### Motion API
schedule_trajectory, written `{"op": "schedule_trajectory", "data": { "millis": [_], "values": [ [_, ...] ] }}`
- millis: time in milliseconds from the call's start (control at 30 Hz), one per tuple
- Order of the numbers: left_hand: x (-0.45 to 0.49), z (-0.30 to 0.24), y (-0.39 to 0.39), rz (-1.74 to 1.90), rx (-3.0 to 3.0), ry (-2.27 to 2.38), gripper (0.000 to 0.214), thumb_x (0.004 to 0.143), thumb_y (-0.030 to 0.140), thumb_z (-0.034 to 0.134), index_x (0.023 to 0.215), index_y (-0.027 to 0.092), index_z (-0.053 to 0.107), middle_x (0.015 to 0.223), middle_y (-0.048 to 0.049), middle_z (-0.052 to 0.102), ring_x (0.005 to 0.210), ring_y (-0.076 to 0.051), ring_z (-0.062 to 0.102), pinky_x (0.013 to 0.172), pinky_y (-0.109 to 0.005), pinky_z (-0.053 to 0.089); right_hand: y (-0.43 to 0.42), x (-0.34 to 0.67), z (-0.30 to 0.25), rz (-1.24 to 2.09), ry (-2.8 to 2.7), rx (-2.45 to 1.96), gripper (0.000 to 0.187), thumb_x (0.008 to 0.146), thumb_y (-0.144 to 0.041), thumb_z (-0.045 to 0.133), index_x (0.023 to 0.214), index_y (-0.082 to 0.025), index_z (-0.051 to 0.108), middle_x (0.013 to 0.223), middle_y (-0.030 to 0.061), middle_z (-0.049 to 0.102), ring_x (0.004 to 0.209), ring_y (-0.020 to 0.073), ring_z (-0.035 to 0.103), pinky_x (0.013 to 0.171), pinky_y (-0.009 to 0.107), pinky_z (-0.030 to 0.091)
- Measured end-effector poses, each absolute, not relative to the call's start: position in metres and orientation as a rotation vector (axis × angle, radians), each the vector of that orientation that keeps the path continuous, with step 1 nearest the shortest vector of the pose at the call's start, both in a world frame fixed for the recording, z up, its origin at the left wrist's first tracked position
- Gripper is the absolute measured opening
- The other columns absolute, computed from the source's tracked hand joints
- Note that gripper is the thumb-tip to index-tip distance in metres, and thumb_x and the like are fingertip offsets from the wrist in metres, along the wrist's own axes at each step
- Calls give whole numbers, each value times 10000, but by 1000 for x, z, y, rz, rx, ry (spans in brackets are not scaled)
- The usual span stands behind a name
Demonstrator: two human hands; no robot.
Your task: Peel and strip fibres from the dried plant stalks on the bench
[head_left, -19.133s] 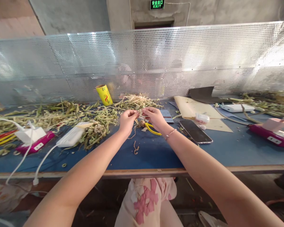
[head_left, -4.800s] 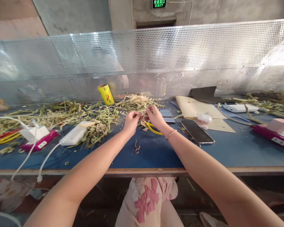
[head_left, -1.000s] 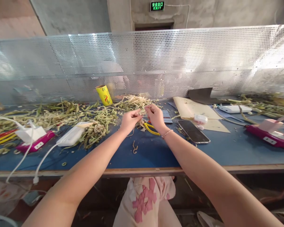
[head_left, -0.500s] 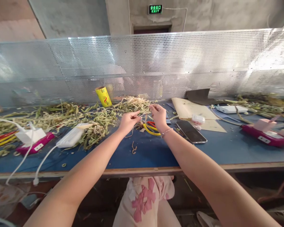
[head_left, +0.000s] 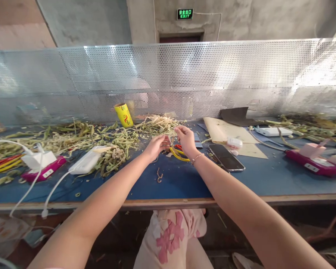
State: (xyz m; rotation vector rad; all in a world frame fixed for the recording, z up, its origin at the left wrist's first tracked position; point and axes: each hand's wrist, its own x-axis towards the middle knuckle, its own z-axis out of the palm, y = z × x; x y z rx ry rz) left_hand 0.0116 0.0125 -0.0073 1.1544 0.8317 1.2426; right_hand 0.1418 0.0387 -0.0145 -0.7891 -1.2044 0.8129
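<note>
My left hand (head_left: 156, 147) is over the middle of the blue table, its fingers curled together at the tips. Close beside it, my right hand (head_left: 186, 139), with a beaded bracelet at the wrist, is closed in a pinch. A thin pale strand or strip seems to run between the fingertips, too small to name. Just behind the hands lies a heap of dried plant stalks and leaves (head_left: 159, 124). Under the right hand rest yellow-handled scissors or pliers (head_left: 179, 155), partly hidden, with red handles beside them.
A phone (head_left: 226, 157) and tan paper sheets (head_left: 222, 130) lie on the right. Magenta power strips (head_left: 315, 164) stand at both sides, with white cables and a white power bank (head_left: 86, 160) on the left. Behind rises a perforated metal screen (head_left: 182, 78), near a yellow cardboard tube (head_left: 124, 115).
My left hand has turned, its fingers now more bunched and slightly lower. My right hand has shifted slightly left, so the fingertips are nearer each other. The view has tilted up a little.
</note>
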Motion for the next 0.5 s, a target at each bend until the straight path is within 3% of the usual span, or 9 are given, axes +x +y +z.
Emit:
{"op": "schedule_trajectory", "data": {
  "millis": [300, 500],
  "values": [
    [15, -6, 10, 1292, 1060, 856, 143, 763, 119, 519, 621, 126, 500, 521, 38, 478, 491, -36, 449, 541, -183, 405, 34, 138, -17, 838, -1276, -766, 197, 683, -372, 566, 721, -180, 550, 436, -83, 372, 382, 55, 291, 381, 201, 259],
    [18, 1, 3, 1355, 1104, 975, 192, 845, 190, 394, 655, 163, 408, 539, 19, 527, 490, -73, 505, 549, -221, 423, 28, 135, -16, 775, -1392, -760, 155, 716, -342, 520, 718, -187, 518, 411, -91, 359, 370, 58, 298, 392, 200, 259]
  ]
}}
